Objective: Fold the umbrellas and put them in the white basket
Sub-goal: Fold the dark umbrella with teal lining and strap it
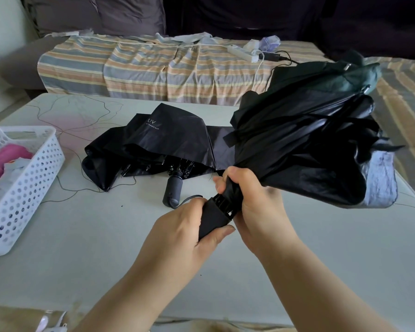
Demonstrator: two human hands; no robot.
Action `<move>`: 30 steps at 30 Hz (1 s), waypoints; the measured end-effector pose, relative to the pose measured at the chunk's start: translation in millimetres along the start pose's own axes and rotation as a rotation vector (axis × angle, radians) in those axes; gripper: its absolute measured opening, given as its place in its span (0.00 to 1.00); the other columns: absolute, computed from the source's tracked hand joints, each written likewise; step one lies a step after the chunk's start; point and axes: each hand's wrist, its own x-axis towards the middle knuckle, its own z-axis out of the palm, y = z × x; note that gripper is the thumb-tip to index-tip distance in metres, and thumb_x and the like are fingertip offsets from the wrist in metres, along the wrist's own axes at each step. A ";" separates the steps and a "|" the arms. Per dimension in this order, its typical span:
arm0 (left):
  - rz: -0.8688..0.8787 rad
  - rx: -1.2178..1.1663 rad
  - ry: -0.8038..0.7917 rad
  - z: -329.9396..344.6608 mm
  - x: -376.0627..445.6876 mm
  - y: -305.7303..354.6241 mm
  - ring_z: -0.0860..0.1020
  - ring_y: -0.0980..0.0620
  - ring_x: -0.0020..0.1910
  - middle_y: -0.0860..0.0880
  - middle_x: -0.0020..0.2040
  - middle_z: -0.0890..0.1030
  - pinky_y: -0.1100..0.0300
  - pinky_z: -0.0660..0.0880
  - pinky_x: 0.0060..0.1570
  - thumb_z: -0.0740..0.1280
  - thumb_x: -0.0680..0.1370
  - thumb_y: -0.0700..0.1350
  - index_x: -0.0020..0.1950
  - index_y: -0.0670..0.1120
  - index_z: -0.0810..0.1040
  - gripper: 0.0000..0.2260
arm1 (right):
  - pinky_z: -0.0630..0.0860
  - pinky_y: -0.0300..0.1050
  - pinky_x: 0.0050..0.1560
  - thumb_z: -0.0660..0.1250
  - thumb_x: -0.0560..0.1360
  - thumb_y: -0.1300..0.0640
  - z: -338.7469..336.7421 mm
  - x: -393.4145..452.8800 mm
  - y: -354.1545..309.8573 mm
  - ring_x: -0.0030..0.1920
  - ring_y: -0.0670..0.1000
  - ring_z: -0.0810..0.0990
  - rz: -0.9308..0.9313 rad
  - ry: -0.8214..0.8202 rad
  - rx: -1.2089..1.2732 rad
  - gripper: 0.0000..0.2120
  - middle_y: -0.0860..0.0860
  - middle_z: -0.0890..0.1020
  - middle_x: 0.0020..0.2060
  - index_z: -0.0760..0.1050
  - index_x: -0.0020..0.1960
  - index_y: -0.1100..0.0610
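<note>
Left hand [189, 226] gripped the handle of the black umbrella [309, 144] while my right hand [252, 202] clutched its gathered canopy, seemingly above the tabletop's [106, 248] right edge; the white basket [22, 188] sat at the left edge.

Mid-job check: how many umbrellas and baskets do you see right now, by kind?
Black umbrellas: 2, one held by left hand and right hand, one lying on the table
White baskets: 1
Total: 3
</note>
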 end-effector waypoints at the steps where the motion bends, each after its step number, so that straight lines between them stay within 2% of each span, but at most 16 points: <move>1: -0.038 -0.067 -0.017 -1.1 0.2 2.3 0.72 0.52 0.34 0.53 0.28 0.74 0.64 0.67 0.29 0.61 0.70 0.66 0.43 0.43 0.76 0.25 | 0.73 0.41 0.42 0.62 0.75 0.62 0.2 -0.5 0.4 0.39 0.48 0.78 0.001 -0.003 -0.007 0.16 0.50 0.76 0.28 0.71 0.29 0.56; 3: -0.149 -0.234 -0.073 -4.8 0.3 6.2 0.72 0.53 0.30 0.51 0.26 0.72 0.64 0.64 0.24 0.60 0.68 0.70 0.44 0.43 0.75 0.30 | 0.73 0.41 0.39 0.62 0.75 0.62 2.0 -2.2 2.7 0.36 0.46 0.79 0.017 -0.011 -0.029 0.13 0.51 0.78 0.29 0.73 0.33 0.60; 5: -0.196 -0.289 -0.077 -5.7 1.1 8.8 0.70 0.54 0.25 0.52 0.26 0.72 0.66 0.62 0.23 0.59 0.63 0.70 0.44 0.43 0.74 0.30 | 0.73 0.41 0.37 0.62 0.75 0.62 3.2 -2.6 3.9 0.35 0.45 0.80 0.026 -0.031 -0.050 0.10 0.51 0.82 0.33 0.77 0.38 0.62; 8: -0.204 -0.287 -0.074 -5.7 2.0 10.6 0.72 0.52 0.28 0.49 0.27 0.74 0.65 0.63 0.25 0.58 0.62 0.68 0.45 0.44 0.74 0.29 | 0.73 0.42 0.45 0.64 0.75 0.62 3.0 -0.9 6.0 0.42 0.44 0.80 0.032 -0.022 -0.024 0.11 0.50 0.84 0.43 0.81 0.37 0.52; 10: -0.243 -0.285 -0.088 -4.6 2.8 8.3 0.72 0.51 0.29 0.47 0.30 0.76 0.64 0.64 0.26 0.61 0.67 0.66 0.46 0.45 0.73 0.24 | 0.72 0.43 0.47 0.68 0.72 0.59 1.8 1.4 9.4 0.40 0.42 0.78 0.048 -0.014 0.007 0.02 0.49 0.83 0.42 0.79 0.41 0.55; 11: -0.270 -0.291 -0.104 -4.4 3.3 6.4 0.72 0.53 0.28 0.46 0.31 0.77 0.64 0.65 0.27 0.63 0.70 0.63 0.46 0.46 0.73 0.20 | 0.73 0.43 0.47 0.69 0.70 0.57 0.8 3.0 11.3 0.40 0.42 0.78 0.049 -0.010 0.012 0.03 0.49 0.82 0.42 0.78 0.42 0.56; 13: -0.334 -0.352 -0.163 -4.9 4.5 3.8 0.74 0.55 0.28 0.45 0.34 0.79 0.65 0.66 0.28 0.65 0.72 0.61 0.45 0.49 0.73 0.15 | 0.73 0.45 0.45 0.69 0.65 0.54 -1.4 4.5 12.3 0.40 0.45 0.77 0.071 -0.032 0.016 0.12 0.52 0.79 0.41 0.76 0.43 0.62; 16: -0.426 -0.544 -0.283 -6.1 6.6 4.8 0.80 0.52 0.33 0.47 0.36 0.81 0.57 0.76 0.38 0.65 0.67 0.62 0.44 0.49 0.74 0.18 | 0.70 0.47 0.32 0.70 0.66 0.52 0.6 7.4 6.9 0.32 0.51 0.76 0.157 -0.080 -0.047 0.23 0.55 0.74 0.35 0.72 0.50 0.71; 17: -0.449 -0.600 -0.301 -7.3 7.4 7.6 0.80 0.52 0.31 0.47 0.33 0.80 0.56 0.76 0.39 0.66 0.68 0.62 0.43 0.47 0.75 0.19 | 0.70 0.46 0.32 0.71 0.68 0.50 0.8 8.7 5.6 0.32 0.52 0.76 0.196 -0.090 -0.092 0.24 0.54 0.76 0.33 0.73 0.50 0.70; 19: -0.519 -0.724 -0.287 -8.6 9.1 13.5 0.76 0.51 0.27 0.47 0.30 0.78 0.59 0.74 0.35 0.66 0.74 0.59 0.42 0.42 0.74 0.19 | 0.75 0.47 0.43 0.68 0.70 0.42 -2.0 12.9 6.4 0.40 0.50 0.82 0.279 -0.090 -0.122 0.23 0.50 0.83 0.37 0.78 0.50 0.63; 21: -0.613 -0.887 -0.230 -8.1 11.0 17.3 0.72 0.49 0.24 0.45 0.29 0.76 0.59 0.72 0.29 0.65 0.77 0.55 0.42 0.39 0.75 0.18 | 0.76 0.48 0.54 0.62 0.71 0.35 -7.5 17.0 5.6 0.50 0.49 0.83 0.330 -0.040 -0.123 0.25 0.48 0.86 0.45 0.79 0.55 0.54; 23: -0.690 -1.039 -0.162 -8.8 13.5 20.1 0.69 0.50 0.21 0.44 0.28 0.75 0.62 0.67 0.22 0.65 0.71 0.55 0.41 0.38 0.75 0.19 | 0.78 0.47 0.51 0.58 0.76 0.37 -12.4 19.9 4.1 0.48 0.47 0.84 0.335 0.079 -0.148 0.22 0.49 0.85 0.48 0.77 0.57 0.51; 26: -0.795 -1.246 -0.100 -11.8 18.9 20.9 0.67 0.52 0.19 0.44 0.26 0.73 0.66 0.61 0.17 0.64 0.66 0.55 0.40 0.38 0.74 0.19 | 0.75 0.43 0.39 0.62 0.78 0.44 -18.8 22.4 4.8 0.40 0.47 0.83 0.334 0.245 -0.162 0.14 0.50 0.83 0.47 0.75 0.56 0.54; 28: -0.831 -1.300 -0.120 -13.3 20.2 19.0 0.67 0.53 0.18 0.46 0.26 0.73 0.67 0.61 0.17 0.65 0.64 0.56 0.39 0.39 0.74 0.19 | 0.71 0.44 0.40 0.64 0.78 0.48 -22.0 23.7 7.5 0.40 0.50 0.79 0.328 0.325 -0.226 0.14 0.50 0.79 0.46 0.73 0.56 0.58; 30: -0.817 -1.266 -0.157 -13.3 19.0 16.2 0.66 0.55 0.18 0.48 0.26 0.71 0.67 0.61 0.17 0.64 0.62 0.59 0.38 0.42 0.73 0.20 | 0.67 0.46 0.46 0.68 0.75 0.50 -27.4 22.6 9.4 0.49 0.50 0.72 0.196 0.461 -0.379 0.17 0.47 0.70 0.50 0.66 0.55 0.58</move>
